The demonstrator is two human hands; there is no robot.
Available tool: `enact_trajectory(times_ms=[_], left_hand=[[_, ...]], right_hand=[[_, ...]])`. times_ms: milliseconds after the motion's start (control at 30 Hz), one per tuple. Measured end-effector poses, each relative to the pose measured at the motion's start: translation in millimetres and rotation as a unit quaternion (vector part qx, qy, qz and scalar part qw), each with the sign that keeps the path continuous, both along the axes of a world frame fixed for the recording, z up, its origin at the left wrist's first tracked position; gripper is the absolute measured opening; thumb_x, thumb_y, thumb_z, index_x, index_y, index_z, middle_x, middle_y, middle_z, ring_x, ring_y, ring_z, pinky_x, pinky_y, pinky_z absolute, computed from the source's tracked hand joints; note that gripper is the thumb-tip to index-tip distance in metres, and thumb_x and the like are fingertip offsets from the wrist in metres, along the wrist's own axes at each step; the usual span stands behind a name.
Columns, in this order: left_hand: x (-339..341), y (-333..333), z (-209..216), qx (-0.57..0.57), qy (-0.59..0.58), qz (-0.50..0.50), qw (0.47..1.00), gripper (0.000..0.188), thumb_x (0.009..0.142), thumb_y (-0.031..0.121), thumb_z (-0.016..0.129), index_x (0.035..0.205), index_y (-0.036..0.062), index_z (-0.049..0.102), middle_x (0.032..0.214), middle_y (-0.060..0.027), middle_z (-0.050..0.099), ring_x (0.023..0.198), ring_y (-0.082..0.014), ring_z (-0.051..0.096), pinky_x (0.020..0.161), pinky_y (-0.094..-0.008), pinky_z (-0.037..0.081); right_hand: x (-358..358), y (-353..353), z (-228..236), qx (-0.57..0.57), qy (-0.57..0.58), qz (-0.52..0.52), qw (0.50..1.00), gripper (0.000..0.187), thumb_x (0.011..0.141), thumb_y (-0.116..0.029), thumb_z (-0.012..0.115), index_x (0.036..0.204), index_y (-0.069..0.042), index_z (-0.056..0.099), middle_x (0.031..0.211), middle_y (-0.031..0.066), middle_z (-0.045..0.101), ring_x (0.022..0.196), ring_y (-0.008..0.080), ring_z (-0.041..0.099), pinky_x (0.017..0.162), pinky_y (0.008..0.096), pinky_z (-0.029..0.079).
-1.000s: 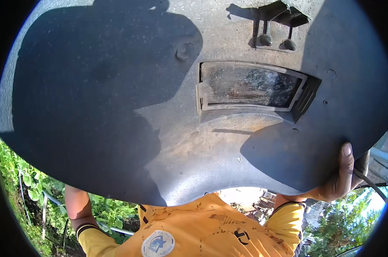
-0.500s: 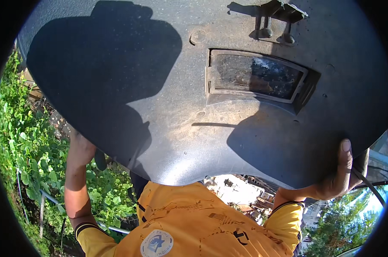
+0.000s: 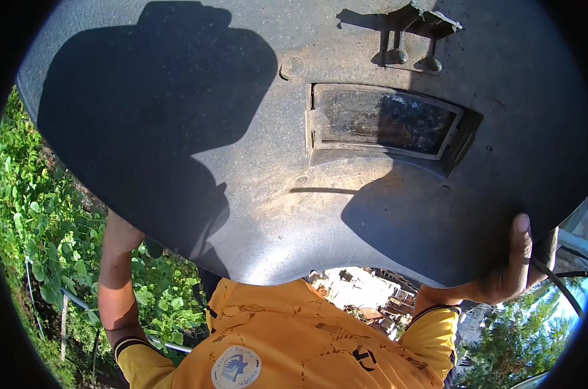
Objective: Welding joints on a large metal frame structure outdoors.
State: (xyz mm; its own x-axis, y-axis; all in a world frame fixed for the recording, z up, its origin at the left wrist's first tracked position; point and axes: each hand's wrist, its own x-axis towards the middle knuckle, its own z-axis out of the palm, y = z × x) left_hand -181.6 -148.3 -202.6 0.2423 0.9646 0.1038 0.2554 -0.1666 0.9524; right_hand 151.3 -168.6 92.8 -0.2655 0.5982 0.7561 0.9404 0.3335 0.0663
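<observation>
A large dark grey welding shield (image 3: 255, 194) fills most of the view, its inner side toward me, with a rectangular dark window (image 3: 384, 123) set in a raised frame and a small bracket (image 3: 410, 39) above it. My right hand (image 3: 511, 266) grips the shield's lower right edge, thumb lying on the inner face. My left forearm (image 3: 115, 279) rises at the left and passes behind the shield's lower left edge, so that hand is hidden. My yellow shirt (image 3: 287, 343) shows at the bottom.
Green leafy plants (image 3: 41, 240) and thin metal rods (image 3: 73, 301) lie at the left. Below the shield's notch there is sunlit ground with rubble (image 3: 365, 292). A dark cable (image 3: 560, 285), trees and blue sky show at the lower right.
The shield has lifted and drifted right, uncovering more of my left forearm, the plants and the ground below. My right hand has kept its grip on the edge.
</observation>
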Motion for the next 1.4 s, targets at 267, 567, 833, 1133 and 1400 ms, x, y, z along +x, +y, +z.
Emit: enact_trajectory(times_ms=[267, 567, 833, 1133, 1400], left_hand=[[-10, 12, -4, 0.008, -0.003, 0.012, 1.000, 0.027, 0.081, 0.013, 0.061, 0.105, 0.0002, 0.058, 0.100, -0.0098, 0.062, 0.087, -0.0262, 0.060, 0.075, -0.0386, 0.048], [-1, 3, 10, 0.021, -0.005, 0.026, 0.999, 0.026, 0.081, 0.012, 0.061, 0.104, -0.0005, 0.058, 0.098, -0.0099, 0.063, 0.086, -0.0253, 0.060, 0.074, -0.0376, 0.048], [-3, 19, 7, 0.028, -0.008, 0.035, 0.999, 0.025, 0.081, 0.011, 0.060, 0.103, -0.0011, 0.058, 0.096, -0.0100, 0.063, 0.085, -0.0246, 0.061, 0.073, -0.0367, 0.048], [-4, 2, 7, 0.038, -0.016, 0.038, 0.998, 0.024, 0.082, 0.010, 0.060, 0.103, -0.0017, 0.058, 0.095, -0.0102, 0.063, 0.083, -0.0237, 0.061, 0.072, -0.0357, 0.049], [6, 22, 15, 0.046, -0.022, 0.044, 0.998, 0.023, 0.082, 0.009, 0.059, 0.102, -0.0023, 0.058, 0.093, -0.0103, 0.063, 0.082, -0.0230, 0.061, 0.071, -0.0348, 0.049]], right_hand=[[-4, 8, -1, -0.007, -0.023, 0.010, 1.000, 0.041, 0.090, -0.017, 0.054, 0.125, 0.001, 0.043, 0.113, 0.0248, 0.057, 0.092, 0.0310, 0.064, 0.072, 0.0382, 0.059], [11, 2, 9, -0.011, -0.062, 0.034, 0.997, 0.039, 0.090, -0.016, 0.053, 0.123, 0.002, 0.044, 0.113, 0.0252, 0.057, 0.092, 0.0315, 0.064, 0.072, 0.0386, 0.059], [20, 4, 14, -0.019, -0.098, 0.051, 0.994, 0.037, 0.090, -0.015, 0.052, 0.121, 0.003, 0.045, 0.112, 0.0255, 0.057, 0.091, 0.0320, 0.064, 0.072, 0.0391, 0.059], [30, 4, 21, -0.027, -0.141, 0.063, 0.988, 0.034, 0.090, -0.014, 0.051, 0.119, 0.003, 0.046, 0.111, 0.0258, 0.057, 0.091, 0.0324, 0.064, 0.072, 0.0396, 0.059], [33, 7, 24, -0.034, -0.179, 0.078, 0.980, 0.032, 0.090, -0.013, 0.051, 0.117, 0.004, 0.046, 0.111, 0.0261, 0.057, 0.090, 0.0329, 0.065, 0.072, 0.0400, 0.059]])
